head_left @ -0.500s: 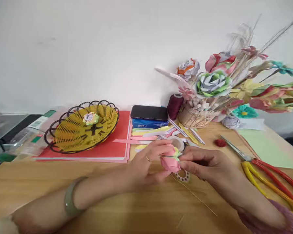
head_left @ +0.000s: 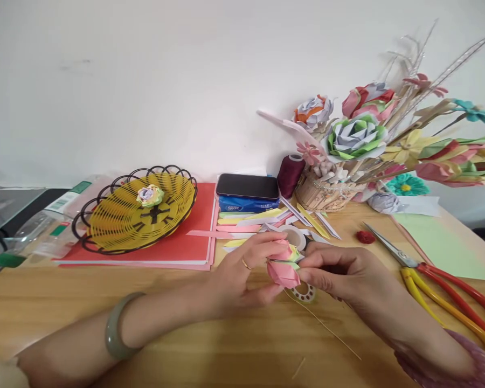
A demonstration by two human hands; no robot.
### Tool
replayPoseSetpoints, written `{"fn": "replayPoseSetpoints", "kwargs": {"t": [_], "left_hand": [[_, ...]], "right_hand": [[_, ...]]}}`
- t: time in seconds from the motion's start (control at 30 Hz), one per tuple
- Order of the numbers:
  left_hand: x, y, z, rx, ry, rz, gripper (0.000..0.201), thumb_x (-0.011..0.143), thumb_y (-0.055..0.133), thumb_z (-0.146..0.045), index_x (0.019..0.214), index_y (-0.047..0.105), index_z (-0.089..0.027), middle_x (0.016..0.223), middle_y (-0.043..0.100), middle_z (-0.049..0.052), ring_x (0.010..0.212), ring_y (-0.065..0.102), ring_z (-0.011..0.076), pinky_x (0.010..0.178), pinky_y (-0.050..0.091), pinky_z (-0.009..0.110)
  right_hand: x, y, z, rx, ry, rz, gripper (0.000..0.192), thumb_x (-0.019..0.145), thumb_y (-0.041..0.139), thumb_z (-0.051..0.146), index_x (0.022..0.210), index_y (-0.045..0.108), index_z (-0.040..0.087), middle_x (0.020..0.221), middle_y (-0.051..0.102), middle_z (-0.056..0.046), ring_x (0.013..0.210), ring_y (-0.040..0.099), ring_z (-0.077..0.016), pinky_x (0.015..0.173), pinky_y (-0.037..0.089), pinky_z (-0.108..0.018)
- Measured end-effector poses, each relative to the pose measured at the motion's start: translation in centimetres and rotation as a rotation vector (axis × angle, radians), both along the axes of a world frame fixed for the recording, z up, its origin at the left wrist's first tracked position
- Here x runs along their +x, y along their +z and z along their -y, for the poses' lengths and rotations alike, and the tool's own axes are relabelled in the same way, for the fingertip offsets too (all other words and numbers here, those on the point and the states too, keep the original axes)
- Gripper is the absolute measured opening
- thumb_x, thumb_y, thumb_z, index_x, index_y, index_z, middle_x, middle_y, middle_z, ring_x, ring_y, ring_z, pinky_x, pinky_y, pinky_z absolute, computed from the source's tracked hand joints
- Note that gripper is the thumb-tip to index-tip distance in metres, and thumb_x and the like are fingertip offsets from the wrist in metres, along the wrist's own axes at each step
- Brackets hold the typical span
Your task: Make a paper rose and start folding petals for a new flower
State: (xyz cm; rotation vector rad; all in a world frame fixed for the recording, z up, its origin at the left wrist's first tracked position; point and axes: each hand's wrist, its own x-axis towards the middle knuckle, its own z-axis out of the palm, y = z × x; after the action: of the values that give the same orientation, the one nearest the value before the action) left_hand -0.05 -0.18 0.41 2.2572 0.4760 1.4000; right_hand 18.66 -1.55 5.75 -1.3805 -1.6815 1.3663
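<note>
Between my two hands is a folded paper flower [head_left: 283, 272], pink outside with pale green and yellow folds inside. My left hand [head_left: 242, 269] curls round its left side, forefinger over the top and thumb below. On the right, my right hand [head_left: 339, 272] pinches the flower's green edge between thumb and fingers. A thin tan thread [head_left: 327, 327] trails from beneath the flower across the wooden table. Partly hidden behind the hands are a white ring with holes [head_left: 306, 292] and a tape roll [head_left: 294, 237].
A yellow wicker basket [head_left: 173, 215] holding a small paper flower [head_left: 150, 195] rests on red paper [head_left: 205, 226]. Folded paper strips [head_left: 262, 216] lie before a phone [head_left: 247, 186] on a blue pack [head_left: 248, 205]. Right: scissors [head_left: 412, 263], a thread spool [head_left: 291, 175], a flower vase [head_left: 327, 194].
Both hands keep the same hold on the paper flower. The view has shifted very slightly and is sharper now.
</note>
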Motion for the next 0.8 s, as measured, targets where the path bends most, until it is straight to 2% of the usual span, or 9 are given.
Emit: {"fn": "replayPoseSetpoints", "kwargs": {"t": [0.2, 0.33, 0.4, 0.5, 0.6, 0.67, 0.73, 0.8], "left_hand": [[-0.3, -0.1, 0.1, -0.194, -0.043, -0.021, 0.049, 0.078, 0.055, -0.015, 0.123, 0.039, -0.023, 0.120, 0.051, 0.011, 0.121, 0.043, 0.0203, 0.101, 0.038, 0.039], [-0.3, -0.1, 0.1, -0.260, -0.059, -0.008, 0.048, 0.078, 0.056, -0.017, 0.122, 0.040, -0.024, 0.124, 0.049, 0.011, 0.121, 0.043, 0.0215, 0.099, 0.039, 0.039], [-0.3, 0.0, 0.2, -0.266, -0.057, -0.008, 0.047, 0.078, 0.056, -0.017, 0.122, 0.040, -0.025, 0.124, 0.050, 0.010, 0.121, 0.043, 0.0215, 0.099, 0.040, 0.039], [-0.2, 0.1, 0.2, -0.238, -0.032, -0.016, 0.047, 0.077, 0.057, -0.016, 0.121, 0.041, -0.025, 0.121, 0.051, 0.010, 0.120, 0.044, 0.0205, 0.100, 0.039, 0.038], [-0.1, 0.0, 0.3, -0.199, 0.013, -0.036, 0.048, 0.076, 0.057, -0.014, 0.120, 0.040, -0.024, 0.119, 0.051, 0.010, 0.120, 0.044, 0.0201, 0.100, 0.038, 0.038], [-0.1, -0.1, 0.3, -0.186, 0.044, -0.046, 0.048, 0.076, 0.057, -0.015, 0.120, 0.040, -0.024, 0.119, 0.051, 0.010, 0.120, 0.043, 0.0201, 0.100, 0.038, 0.038], [-0.1, -0.2, 0.3, -0.186, 0.065, -0.050, 0.048, 0.077, 0.057, -0.016, 0.120, 0.039, -0.025, 0.120, 0.050, 0.010, 0.120, 0.043, 0.0203, 0.100, 0.038, 0.040], [-0.2, -0.4, 0.2, -0.193, 0.069, -0.042, 0.049, 0.076, 0.057, -0.016, 0.121, 0.039, -0.026, 0.121, 0.049, 0.009, 0.120, 0.042, 0.0205, 0.101, 0.037, 0.041]], "right_hand": [[0.1, -0.1, 0.0, -0.060, -0.027, -0.115, 0.023, 0.074, 0.062, 0.042, 0.064, 0.067, 0.022, 0.059, 0.050, 0.003, 0.051, 0.039, -0.0080, 0.046, 0.032, -0.020], [0.3, 0.1, 0.0, -0.054, -0.046, -0.079, 0.018, 0.074, 0.062, 0.040, 0.073, 0.070, 0.024, 0.066, 0.059, 0.001, 0.052, 0.044, -0.0086, 0.045, 0.033, -0.020], [0.1, 0.3, 0.0, 0.017, -0.051, -0.012, 0.016, 0.072, 0.063, 0.038, 0.072, 0.070, 0.023, 0.068, 0.062, 0.000, 0.055, 0.049, -0.0108, 0.048, 0.037, -0.021], [-0.5, 0.3, 0.2, 0.223, -0.065, 0.110, 0.015, 0.071, 0.059, 0.032, 0.068, 0.068, 0.021, 0.065, 0.063, -0.002, 0.058, 0.053, -0.0139, 0.050, 0.040, -0.024], [-1.1, -0.1, 0.6, 0.472, -0.099, 0.258, 0.014, 0.074, 0.054, 0.024, 0.068, 0.065, 0.019, 0.060, 0.058, -0.002, 0.053, 0.050, -0.0128, 0.046, 0.038, -0.024], [-1.3, -0.3, 0.9, 0.578, -0.113, 0.309, 0.014, 0.075, 0.051, 0.021, 0.070, 0.064, 0.018, 0.060, 0.055, -0.001, 0.050, 0.048, -0.0115, 0.045, 0.037, -0.024], [-1.3, -0.1, 1.0, 0.571, -0.084, 0.289, 0.016, 0.078, 0.050, 0.021, 0.069, 0.064, 0.018, 0.061, 0.055, -0.001, 0.053, 0.049, -0.0115, 0.047, 0.038, -0.023], [-1.1, 0.4, 0.9, 0.469, -0.029, 0.227, 0.020, 0.080, 0.050, 0.024, 0.067, 0.064, 0.019, 0.064, 0.057, -0.001, 0.058, 0.052, -0.0121, 0.051, 0.040, -0.023]]}}
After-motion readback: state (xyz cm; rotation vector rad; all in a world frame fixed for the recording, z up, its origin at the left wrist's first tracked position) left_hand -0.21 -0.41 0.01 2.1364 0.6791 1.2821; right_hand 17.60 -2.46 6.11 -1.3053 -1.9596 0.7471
